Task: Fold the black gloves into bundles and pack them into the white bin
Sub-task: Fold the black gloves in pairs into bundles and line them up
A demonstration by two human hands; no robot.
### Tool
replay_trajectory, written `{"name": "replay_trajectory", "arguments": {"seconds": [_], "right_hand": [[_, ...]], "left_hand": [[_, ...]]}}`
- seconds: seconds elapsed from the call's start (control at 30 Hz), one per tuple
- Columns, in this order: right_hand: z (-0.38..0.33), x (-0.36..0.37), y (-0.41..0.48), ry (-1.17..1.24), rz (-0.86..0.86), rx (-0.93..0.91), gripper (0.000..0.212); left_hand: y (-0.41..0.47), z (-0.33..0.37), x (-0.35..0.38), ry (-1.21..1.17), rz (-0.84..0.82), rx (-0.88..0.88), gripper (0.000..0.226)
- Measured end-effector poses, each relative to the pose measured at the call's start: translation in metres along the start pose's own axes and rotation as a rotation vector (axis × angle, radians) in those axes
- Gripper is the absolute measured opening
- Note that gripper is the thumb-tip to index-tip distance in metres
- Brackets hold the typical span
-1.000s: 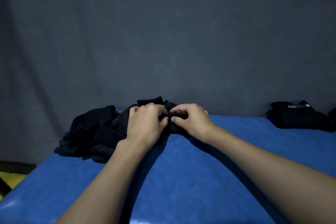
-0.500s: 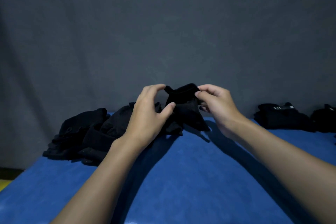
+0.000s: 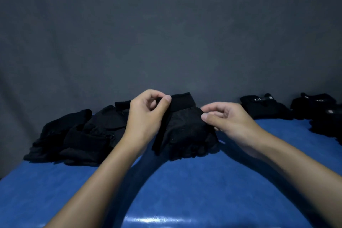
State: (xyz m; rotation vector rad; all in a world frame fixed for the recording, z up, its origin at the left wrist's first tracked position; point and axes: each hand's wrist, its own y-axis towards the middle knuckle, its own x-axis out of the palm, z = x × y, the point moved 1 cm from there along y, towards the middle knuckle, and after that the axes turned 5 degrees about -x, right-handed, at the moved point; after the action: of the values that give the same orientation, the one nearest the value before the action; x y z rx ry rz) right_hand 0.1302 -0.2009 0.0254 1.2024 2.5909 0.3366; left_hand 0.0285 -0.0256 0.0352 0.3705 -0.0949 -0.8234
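Observation:
A black glove (image 3: 185, 129) hangs in front of me, cuff up and fingers down, its lower end touching the blue table (image 3: 185, 190). My left hand (image 3: 146, 116) pinches the cuff's left corner between thumb and fingers. My right hand (image 3: 225, 118) pinches the glove's right edge just below the cuff. A loose pile of black gloves (image 3: 74, 135) lies on the table to the left, partly behind my left forearm. No white bin is in view.
Folded black glove bundles with small white labels (image 3: 264, 107) sit at the back right, and more (image 3: 322, 109) run off the right edge. A dark grey cloth backdrop (image 3: 166, 33) hangs close behind the table. The table's left edge drops off at the lower left.
Both hands lifted one glove out of the pile and spread apart, so it now hangs stretched between them. The view shifted left, bringing more bundles into sight on the right.

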Motion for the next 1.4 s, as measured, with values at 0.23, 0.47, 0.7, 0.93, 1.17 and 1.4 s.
{"name": "replay_trajectory", "arguments": {"seconds": [0.23, 0.47, 0.7, 0.93, 1.17, 1.4], "right_hand": [[-0.002, -0.008, 0.000, -0.193, -0.056, -0.087, 0.007], [-0.006, -0.009, -0.003, -0.219, -0.143, -0.135, 0.007], [0.004, -0.019, -0.009, 0.040, -0.138, 0.108, 0.039], [0.009, -0.030, -0.003, 0.092, 0.177, 0.139, 0.039], [0.025, -0.028, -0.003, 0.083, 0.128, 0.239, 0.053], [0.037, -0.031, 0.000, -0.392, 0.153, 0.115, 0.037]], "left_hand": [[-0.004, 0.002, 0.003, -0.169, -0.240, -0.307, 0.028], [-0.008, 0.000, 0.007, -0.145, -0.291, -0.360, 0.036], [-0.009, 0.001, 0.005, -0.241, -0.175, -0.298, 0.042], [-0.013, 0.000, 0.007, -0.201, -0.297, -0.386, 0.037], [-0.014, -0.016, 0.016, -0.182, -0.246, -0.464, 0.014], [-0.015, -0.042, 0.014, 0.656, -0.370, -0.093, 0.025]]}}
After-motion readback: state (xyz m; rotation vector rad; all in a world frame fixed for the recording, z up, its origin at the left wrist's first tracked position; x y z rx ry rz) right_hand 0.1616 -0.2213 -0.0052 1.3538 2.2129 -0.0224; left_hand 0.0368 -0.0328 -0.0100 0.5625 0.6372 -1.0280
